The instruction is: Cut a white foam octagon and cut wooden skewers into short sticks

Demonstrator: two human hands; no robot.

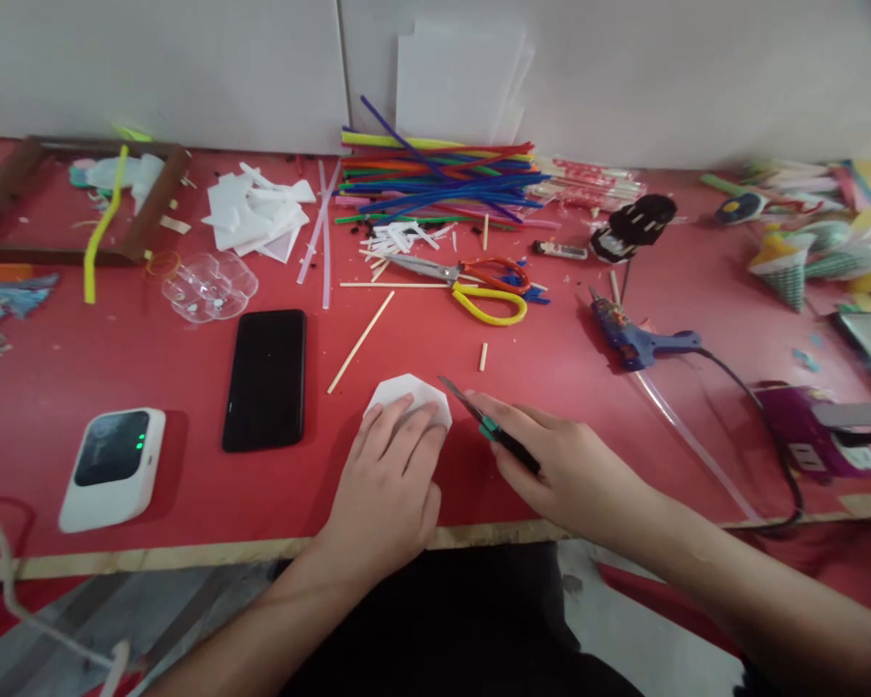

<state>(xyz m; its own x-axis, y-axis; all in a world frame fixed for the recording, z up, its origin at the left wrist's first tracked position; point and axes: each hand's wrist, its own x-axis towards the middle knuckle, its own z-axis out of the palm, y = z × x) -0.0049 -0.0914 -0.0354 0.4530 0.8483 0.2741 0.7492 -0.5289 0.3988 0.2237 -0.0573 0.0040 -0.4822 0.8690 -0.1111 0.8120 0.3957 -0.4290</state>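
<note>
My left hand (pixel 388 474) lies palm down with fingers stretched over a white many-sided piece of paper (pixel 408 384), pressing it onto the red table. Much of that piece is hidden under the fingers. In my right hand (pixel 552 450) is a utility knife (pixel 515 447) with a black and green handle. Its thin blade points up and left, close to the right edge of the paper. Just beyond my hands lie a short wooden stick (pixel 483 357), a longer stick (pixel 361 342) and scissors (pixel 471 278) with red and yellow handles.
A black phone (pixel 265 380) and a white device with green lights (pixel 113 469) are at left. At right sits a glue gun (pixel 635 334) with its cable. Farther back are colourful pipe cleaners (pixel 442 179), paper scraps (pixel 254 208) and a clear plastic tray (pixel 210 287).
</note>
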